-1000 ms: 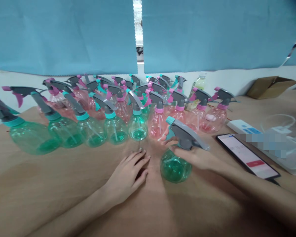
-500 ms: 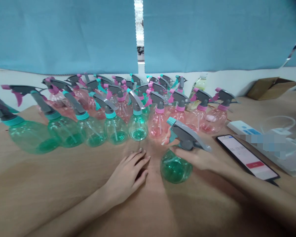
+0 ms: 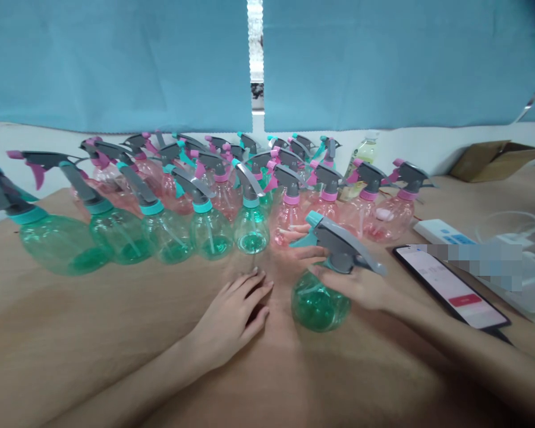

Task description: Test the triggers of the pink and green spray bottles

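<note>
In the middle, my left hand [image 3: 234, 315] lies on the table with its fingers loosely stretched, holding nothing. To its right stands a green see-through spray bottle [image 3: 320, 303] with a grey head and a teal nozzle and trigger. My right hand [image 3: 361, 285] is around the neck of this bottle from the right. Its thumb lies across the near side under the head. The other fingers reach out to the left behind the trigger, straight and spread, not wrapped round the bottle. Green liquid shows in the bottle.
Green spray bottles [image 3: 164, 238] line the left front, with pink spray bottles [image 3: 289, 223] to the right and several more behind. At the right lie a phone [image 3: 450, 285], a white power strip [image 3: 437, 230] with cables, and a cardboard box [image 3: 485, 161]. A labelled bottle [image 3: 365, 151] stands behind.
My right fingers, curled at the trigger before, have straightened out to the left, and the trigger now sticks further forward. The bottle and my left hand have stayed put. The view has shifted slightly.
</note>
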`<state>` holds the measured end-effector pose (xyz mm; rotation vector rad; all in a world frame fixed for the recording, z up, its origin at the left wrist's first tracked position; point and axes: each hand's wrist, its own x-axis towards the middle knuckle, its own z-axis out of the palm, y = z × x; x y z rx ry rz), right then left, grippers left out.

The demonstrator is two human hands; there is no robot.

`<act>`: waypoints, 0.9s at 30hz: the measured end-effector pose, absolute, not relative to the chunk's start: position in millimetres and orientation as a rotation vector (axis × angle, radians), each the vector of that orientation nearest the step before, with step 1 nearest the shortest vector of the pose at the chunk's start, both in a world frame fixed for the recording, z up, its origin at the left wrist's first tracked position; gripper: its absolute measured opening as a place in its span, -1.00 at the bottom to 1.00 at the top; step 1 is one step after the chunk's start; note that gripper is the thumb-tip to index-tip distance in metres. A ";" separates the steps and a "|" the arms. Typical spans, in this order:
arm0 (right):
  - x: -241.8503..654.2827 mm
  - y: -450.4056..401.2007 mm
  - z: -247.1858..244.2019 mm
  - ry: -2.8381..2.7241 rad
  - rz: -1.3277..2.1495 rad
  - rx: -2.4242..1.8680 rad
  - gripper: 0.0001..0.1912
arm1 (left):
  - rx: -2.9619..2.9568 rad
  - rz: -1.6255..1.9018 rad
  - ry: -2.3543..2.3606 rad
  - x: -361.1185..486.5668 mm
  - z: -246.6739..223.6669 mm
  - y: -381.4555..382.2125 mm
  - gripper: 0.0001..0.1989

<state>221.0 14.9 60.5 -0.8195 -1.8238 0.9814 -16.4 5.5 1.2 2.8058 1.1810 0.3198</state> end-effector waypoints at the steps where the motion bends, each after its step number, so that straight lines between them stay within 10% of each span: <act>1: 220.8 15.0 60.6 -1.826 0.975 -0.827 -0.42 | 2.808 0.323 1.179 -16.4 1.1 5.7 -0.61; 27: 222.0 15.7 60.6 -1.878 0.921 -0.823 -0.34 | 2.813 0.346 1.172 -18.2 -2.6 6.8 -0.61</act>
